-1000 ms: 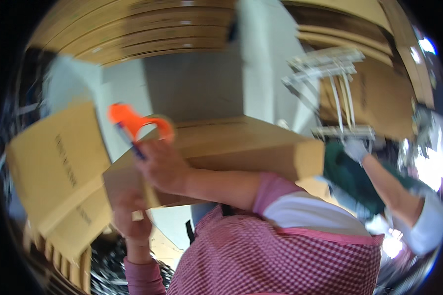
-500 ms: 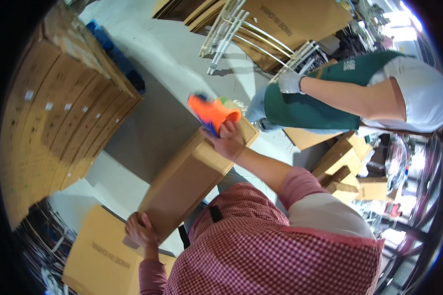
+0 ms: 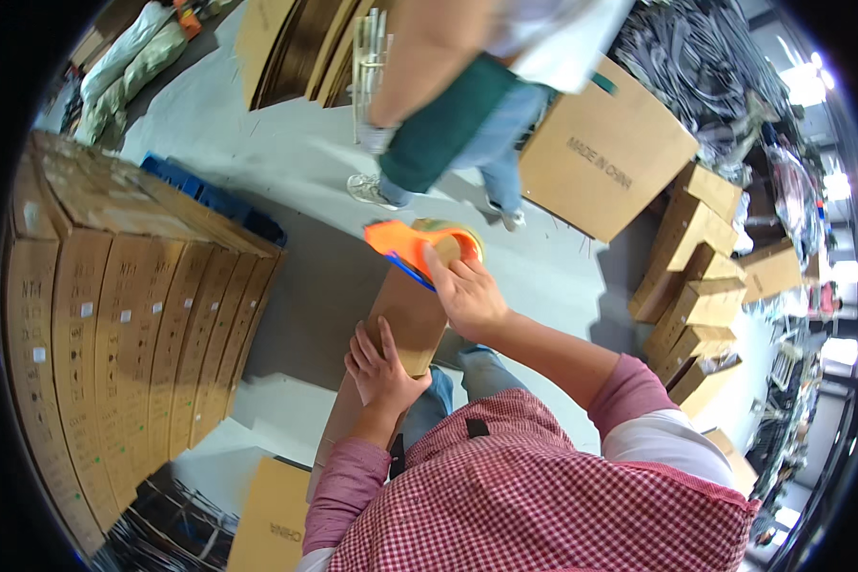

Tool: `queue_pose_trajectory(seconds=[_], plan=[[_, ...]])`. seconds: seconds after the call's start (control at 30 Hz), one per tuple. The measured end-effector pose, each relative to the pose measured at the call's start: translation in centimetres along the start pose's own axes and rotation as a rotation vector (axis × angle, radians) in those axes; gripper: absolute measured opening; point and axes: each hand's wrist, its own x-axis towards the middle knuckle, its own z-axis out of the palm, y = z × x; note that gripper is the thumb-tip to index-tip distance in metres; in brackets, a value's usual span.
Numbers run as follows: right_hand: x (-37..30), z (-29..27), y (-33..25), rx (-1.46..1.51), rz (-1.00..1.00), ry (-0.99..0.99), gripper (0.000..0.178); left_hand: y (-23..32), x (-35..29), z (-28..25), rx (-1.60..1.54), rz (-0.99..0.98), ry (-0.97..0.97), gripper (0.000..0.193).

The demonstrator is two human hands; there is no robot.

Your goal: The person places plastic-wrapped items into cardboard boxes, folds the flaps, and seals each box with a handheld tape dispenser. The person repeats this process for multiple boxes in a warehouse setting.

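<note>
Right hand (image 3: 475,299) grasping orange plastic tape dispenser (image 3: 394,236) at brown cardboard box (image 3: 405,319), far end; left hand (image 3: 385,374) spread on it, nearer.

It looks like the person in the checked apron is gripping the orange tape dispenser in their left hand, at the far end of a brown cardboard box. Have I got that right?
Not quite: it's the wrong hand. The head view shows the orange tape dispenser in the person's right hand, at the far end of the brown cardboard box.
</note>
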Motion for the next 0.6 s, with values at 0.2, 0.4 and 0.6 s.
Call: queue_pose_trajectory(seconds=[0.2,0.4,0.6], plan=[[-1.8,5.0,-0.3,0.278,0.332,0.501,0.065,-0.3,0.6,-0.8,0.037,-0.045,-0.012,0.134],[-1.1,13.9,1.4,0.402,0.593,0.578,0.053,1.1,2.2,-1.5,0.002,-0.371,-0.164,0.135],[-3.1,4.9,4.3,0.634,0.760,0.256,0.057,0.7,2.2,-1.1,0.004,-0.356,-0.062,0.131]])
